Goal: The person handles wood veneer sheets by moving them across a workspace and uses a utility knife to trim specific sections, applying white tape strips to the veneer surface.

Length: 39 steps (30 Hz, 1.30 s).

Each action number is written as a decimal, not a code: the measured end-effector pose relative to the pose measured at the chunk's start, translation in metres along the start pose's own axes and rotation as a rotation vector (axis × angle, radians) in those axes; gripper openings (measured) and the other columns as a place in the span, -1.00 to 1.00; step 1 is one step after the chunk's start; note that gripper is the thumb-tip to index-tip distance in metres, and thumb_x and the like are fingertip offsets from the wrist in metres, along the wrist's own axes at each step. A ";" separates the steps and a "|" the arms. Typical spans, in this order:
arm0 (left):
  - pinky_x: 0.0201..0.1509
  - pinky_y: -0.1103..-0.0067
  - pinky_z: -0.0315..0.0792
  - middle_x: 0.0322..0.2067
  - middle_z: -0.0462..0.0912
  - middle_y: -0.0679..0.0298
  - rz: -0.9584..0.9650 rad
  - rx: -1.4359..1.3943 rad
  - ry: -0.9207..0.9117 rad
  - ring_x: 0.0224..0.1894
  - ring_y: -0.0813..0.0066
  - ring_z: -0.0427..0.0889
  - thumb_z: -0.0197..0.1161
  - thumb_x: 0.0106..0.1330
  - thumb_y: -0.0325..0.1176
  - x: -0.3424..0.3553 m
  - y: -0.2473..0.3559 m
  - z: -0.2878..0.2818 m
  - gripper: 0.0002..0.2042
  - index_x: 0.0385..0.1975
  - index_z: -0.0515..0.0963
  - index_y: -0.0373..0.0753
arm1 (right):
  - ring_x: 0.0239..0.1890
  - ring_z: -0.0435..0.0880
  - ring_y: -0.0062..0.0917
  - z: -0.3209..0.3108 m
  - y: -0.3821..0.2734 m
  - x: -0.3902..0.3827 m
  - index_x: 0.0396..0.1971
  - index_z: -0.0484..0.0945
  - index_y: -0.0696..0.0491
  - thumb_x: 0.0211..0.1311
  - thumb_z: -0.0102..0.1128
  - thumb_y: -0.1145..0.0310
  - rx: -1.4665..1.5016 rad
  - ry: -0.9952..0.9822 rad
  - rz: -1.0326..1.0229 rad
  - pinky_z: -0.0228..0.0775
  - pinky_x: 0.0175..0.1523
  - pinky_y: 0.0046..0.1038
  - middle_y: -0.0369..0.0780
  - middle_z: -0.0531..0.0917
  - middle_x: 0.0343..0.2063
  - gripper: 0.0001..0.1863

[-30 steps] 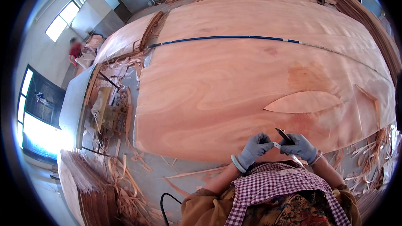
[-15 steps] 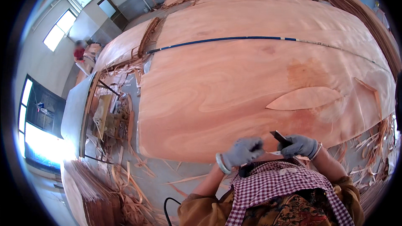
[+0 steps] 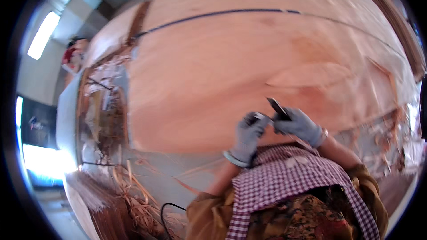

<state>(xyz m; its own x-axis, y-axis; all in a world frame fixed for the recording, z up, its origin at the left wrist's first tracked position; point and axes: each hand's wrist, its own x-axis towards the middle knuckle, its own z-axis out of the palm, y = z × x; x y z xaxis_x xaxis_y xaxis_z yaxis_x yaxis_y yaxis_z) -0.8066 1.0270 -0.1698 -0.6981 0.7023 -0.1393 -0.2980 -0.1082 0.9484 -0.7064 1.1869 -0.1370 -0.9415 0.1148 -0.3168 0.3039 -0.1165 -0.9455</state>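
We see gloved right fingers point(image 3: 281, 126) closed on a dark tool point(image 3: 278, 108), its long axis slanting forward and left. To their left, the left fingers point(image 3: 249, 122) curl beside a white strip point(image 3: 260, 115); blur hides whether they grip it. A wood sheet point(image 3: 200, 84) spreads beyond.

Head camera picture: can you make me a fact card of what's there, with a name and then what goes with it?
Left hand: gray-gloved hand, fingers bent by a small white piece; too blurred to tell if it's held
Right hand: gray-gloved hand, holding a dark knife-like tool
Big surface: wood veneer sheet
Lying across it: blue pole
Shape on it: leaf-shaped patch
Clothing: checked apron
Lower left: stacked veneer sheets
Picture: blurry
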 end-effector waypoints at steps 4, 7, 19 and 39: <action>-0.51 0.74 0.24 -0.55 0.47 0.42 -0.105 -0.113 0.068 -0.54 0.77 0.35 0.15 0.22 -0.51 0.001 0.003 0.006 -0.97 -0.39 0.50 -0.30 | -0.50 0.50 -0.73 -0.003 -0.005 0.001 -0.36 0.51 0.13 0.15 0.22 0.27 -0.002 0.024 -0.012 0.34 -0.40 -0.64 -0.32 0.57 -0.53 -0.77; -0.52 0.75 0.23 -0.55 0.46 0.42 -0.172 -0.150 0.101 -0.54 0.76 0.36 0.17 0.19 -0.53 0.002 0.004 0.015 -0.97 -0.41 0.49 -0.30 | -0.51 0.49 -0.73 -0.011 0.000 -0.007 -0.38 0.50 0.13 0.14 0.22 0.25 -0.006 0.022 0.003 0.34 -0.41 -0.63 -0.31 0.57 -0.55 -0.77; -0.51 0.71 0.31 -0.55 0.49 0.41 -0.257 -0.171 -0.033 -0.52 0.73 0.43 0.17 0.27 -0.38 -0.019 0.004 -0.018 -0.90 -0.35 0.47 -0.25 | -0.49 0.52 -0.69 0.011 -0.002 -0.018 -0.27 0.50 0.17 0.14 0.20 0.39 0.030 0.006 0.076 0.36 -0.37 -0.65 -0.29 0.60 -0.52 -0.79; -0.37 0.57 0.39 -0.54 0.50 0.19 0.385 0.651 0.192 -0.47 0.45 0.50 0.19 0.16 -0.57 0.003 0.009 -0.009 -0.96 -0.44 0.47 -0.32 | -0.45 0.57 -0.63 -0.010 -0.009 -0.015 -0.31 0.48 0.19 0.15 0.20 0.40 0.036 -0.151 0.065 0.42 -0.34 -0.59 -0.25 0.60 -0.48 -0.81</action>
<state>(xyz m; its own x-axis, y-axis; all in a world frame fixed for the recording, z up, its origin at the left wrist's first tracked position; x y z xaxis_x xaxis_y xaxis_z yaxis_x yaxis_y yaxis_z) -0.8170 1.0217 -0.1645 -0.7927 0.5589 0.2435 0.3894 0.1569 0.9076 -0.6939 1.1964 -0.1242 -0.9322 -0.0430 -0.3594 0.3616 -0.1549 -0.9194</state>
